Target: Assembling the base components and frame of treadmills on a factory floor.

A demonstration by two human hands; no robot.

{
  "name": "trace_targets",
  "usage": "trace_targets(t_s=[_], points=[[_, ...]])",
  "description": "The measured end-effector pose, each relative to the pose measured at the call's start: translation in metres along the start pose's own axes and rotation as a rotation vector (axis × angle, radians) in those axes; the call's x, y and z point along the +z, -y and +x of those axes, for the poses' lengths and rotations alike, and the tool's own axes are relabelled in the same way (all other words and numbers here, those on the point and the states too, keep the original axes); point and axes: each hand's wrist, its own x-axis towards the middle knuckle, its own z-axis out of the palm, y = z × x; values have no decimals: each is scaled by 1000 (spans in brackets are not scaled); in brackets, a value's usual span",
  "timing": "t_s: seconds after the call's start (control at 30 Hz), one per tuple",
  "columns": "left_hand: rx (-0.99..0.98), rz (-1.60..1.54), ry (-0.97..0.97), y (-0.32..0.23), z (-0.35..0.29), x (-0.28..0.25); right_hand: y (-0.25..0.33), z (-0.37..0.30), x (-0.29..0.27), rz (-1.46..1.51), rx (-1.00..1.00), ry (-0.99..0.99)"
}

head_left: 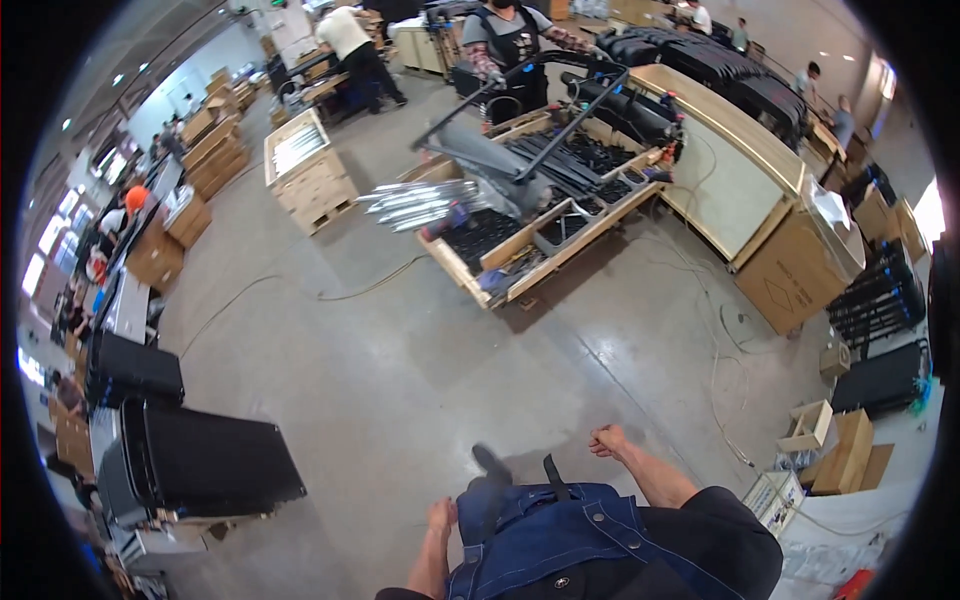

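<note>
My left hand hangs beside my dark blue apron, fingers loosely curled, and no object shows in it. Away from my body on the other side, my right hand is curled closed over the grey floor, also with nothing visible in it. Neither hand touches any equipment. Ahead stands a wooden workbench with compartments of small black parts, and a bundle of shiny metal tubes sticks out over its left side. A dark metal frame lies across the bench; a gloved co-worker stands behind it with hands near the frame.
Left of the bench is a wooden crate holding silvery pieces. Black padded panels are stacked at near left. On the right are a large cardboard box and a pale-sided wooden case. Cables trail over the floor.
</note>
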Motion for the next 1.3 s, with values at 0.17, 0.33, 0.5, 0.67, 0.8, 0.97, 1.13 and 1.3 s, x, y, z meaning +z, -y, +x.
trace_targets(t_s=[0.17, 0.33, 0.5, 0.67, 0.8, 0.97, 1.13, 1.3], points=[[132, -47, 166, -151, 41, 122, 47, 59, -24, 89, 93, 74], [-170, -138, 219, -192, 111, 192, 155, 112, -26, -5, -21, 132], [-274, -620, 175, -305, 166, 295, 250, 142, -63, -125, -98, 207], [114, -659, 388, -549, 145, 443, 359, 217, -135, -137, -126, 69], [297, -681, 231, -674, 105, 518, 497, 283, -176, -286, -577, -190], [501, -594, -138, -707, 111, 572, 677, 351, -202, -619, -937, -389], [482, -464, -407, -730, 113, 587, 746, 417, -208, -1040, -797, -175], [523, -343, -566, -761, 123, 605, 769, 457, -209, -1114, -792, 8]])
